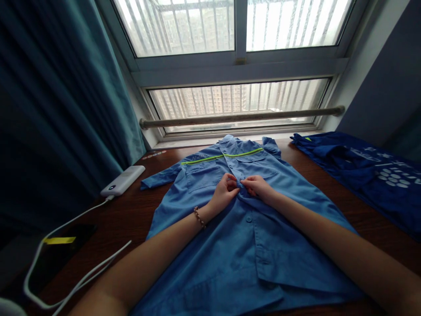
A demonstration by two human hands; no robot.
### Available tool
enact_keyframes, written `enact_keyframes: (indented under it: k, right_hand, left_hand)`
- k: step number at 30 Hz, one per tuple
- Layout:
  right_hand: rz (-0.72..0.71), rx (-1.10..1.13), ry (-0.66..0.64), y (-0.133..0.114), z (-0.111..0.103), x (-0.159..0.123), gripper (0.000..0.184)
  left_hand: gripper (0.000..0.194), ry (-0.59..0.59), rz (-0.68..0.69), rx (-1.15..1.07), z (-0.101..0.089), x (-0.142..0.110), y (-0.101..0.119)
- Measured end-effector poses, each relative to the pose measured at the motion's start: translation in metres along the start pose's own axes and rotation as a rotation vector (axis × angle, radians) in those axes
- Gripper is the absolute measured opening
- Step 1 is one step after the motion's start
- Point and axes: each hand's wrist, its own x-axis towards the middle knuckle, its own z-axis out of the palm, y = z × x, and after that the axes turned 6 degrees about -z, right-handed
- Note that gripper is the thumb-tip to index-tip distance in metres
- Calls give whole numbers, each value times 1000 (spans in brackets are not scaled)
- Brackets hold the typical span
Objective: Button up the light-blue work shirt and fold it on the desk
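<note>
A light blue work shirt (217, 245) with a yellow-green stripe across its chest lies front side up, collar towards the window. My left hand (226, 192) pinches the front placket at mid-chest from the left. Opposite it, my right hand (258, 186) grips the placket edge between thumb and fingers. The fingertips of both hands almost meet; any button between them is hidden. Below the hands, a button (249, 219) shows on the shirt front, and the lower front edges lie apart.
The shirt rests on a dark wooden table (121, 215). On the left are a white power bank (123, 181) with a white cable (79, 215), and a teal curtain (98, 87). A dark blue printed garment (368, 166) lies right. Behind stands a window with a horizontal rail (243, 117).
</note>
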Motion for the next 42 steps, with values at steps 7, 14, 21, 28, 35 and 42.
enact_keyframes:
  k: [7,14,21,28,35,42]
  right_hand:
    - [-430,-718,210,-12,7,-17,11]
    - [-427,-1298,86,-13,46,-60,18]
    - [-553,-1232,196,7,46,-75,29]
    - [-460,-998,195,10,22,-72,37]
    - [-428,-1017,214,7,-2,-61,13]
    - [-203,-298,117,10,-1,-54,16]
  left_hand:
    - [11,-2,80,384,-9,11,-3]
    - [13,-129,262,687,-21,32,1]
    - [23,-104,355,977,-41,68,-8]
    - [19,130,308,1166,-35,46,-1]
    - [15,21,369,1173,2,-19,30]
    - [21,-266,171,905,-2,-41,41]
